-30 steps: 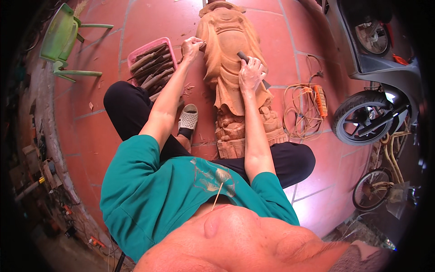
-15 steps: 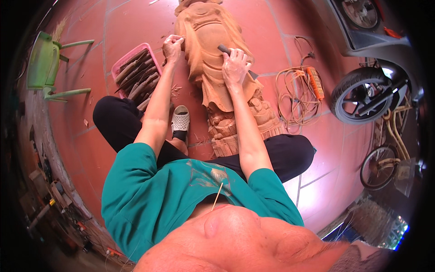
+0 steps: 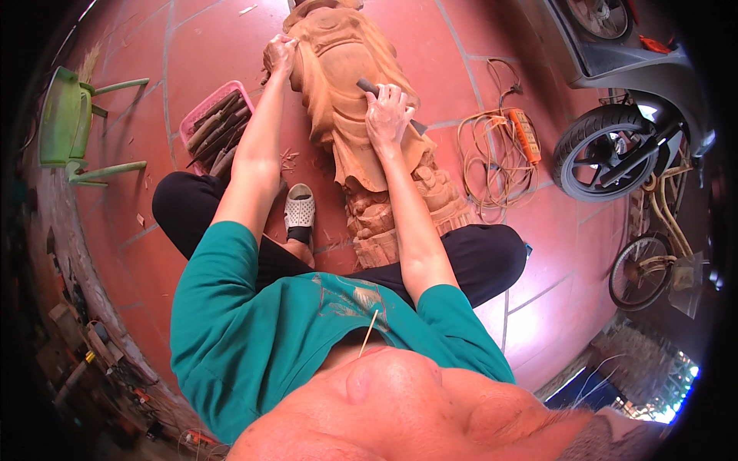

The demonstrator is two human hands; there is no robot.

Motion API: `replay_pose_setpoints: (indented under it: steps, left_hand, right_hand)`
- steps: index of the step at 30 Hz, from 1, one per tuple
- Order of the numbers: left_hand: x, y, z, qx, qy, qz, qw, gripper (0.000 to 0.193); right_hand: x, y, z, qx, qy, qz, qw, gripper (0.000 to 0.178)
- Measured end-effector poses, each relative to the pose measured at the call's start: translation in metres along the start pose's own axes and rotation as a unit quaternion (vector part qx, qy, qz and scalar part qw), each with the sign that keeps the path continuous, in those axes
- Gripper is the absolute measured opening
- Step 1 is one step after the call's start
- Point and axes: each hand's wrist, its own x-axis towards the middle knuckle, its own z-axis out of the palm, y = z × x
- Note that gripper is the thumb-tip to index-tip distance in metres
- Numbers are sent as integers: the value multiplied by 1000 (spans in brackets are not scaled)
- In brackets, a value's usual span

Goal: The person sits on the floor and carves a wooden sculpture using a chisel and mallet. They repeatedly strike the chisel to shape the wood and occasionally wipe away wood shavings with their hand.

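closest to you, well below both hands, are your green shirt (image 3: 246,330) and a thin stick (image 3: 369,332) poking up by your mouth. your dark trousers (image 3: 484,257) spread to either side, short of the hands, and your pale sandal (image 3: 300,206) sits below your left hand, near some wood shavings (image 3: 289,159). the carved wooden figure (image 3: 346,73) lies on the red tiled floor (image 3: 223,38), its base toward your lap and its hat brim beyond both hands. your right hand (image 3: 387,114) is over its lower body, fingers curled around a dark bar (image 3: 367,87) that sticks out on both sides of the grip. your left hand (image 3: 280,54) is higher up, bunched nearly closed at the figure's left edge; you can't tell from here what it holds. the pink basket (image 3: 184,129), packed with slim brown pieces (image 3: 219,127), is below and left of that hand. right of your right hand lie a coiled cable (image 3: 483,165) and an orange power strip (image 3: 524,137); well beyond them stands a motor scooter (image 3: 607,146). a green chair (image 3: 65,119) is far left of your left hand.
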Motion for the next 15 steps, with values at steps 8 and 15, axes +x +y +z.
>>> replay_pose_setpoints:
  steps: [8,15]
  left_hand:
    - [-51,2,-11,-49,0,44,998,22]
    - [-91,-14,-5,-148,82,34,985,16]
  right_hand:
    - [0,2,0,-46,15,0,999,28]
    - [0,2,1,-24,-8,7,1000,30]
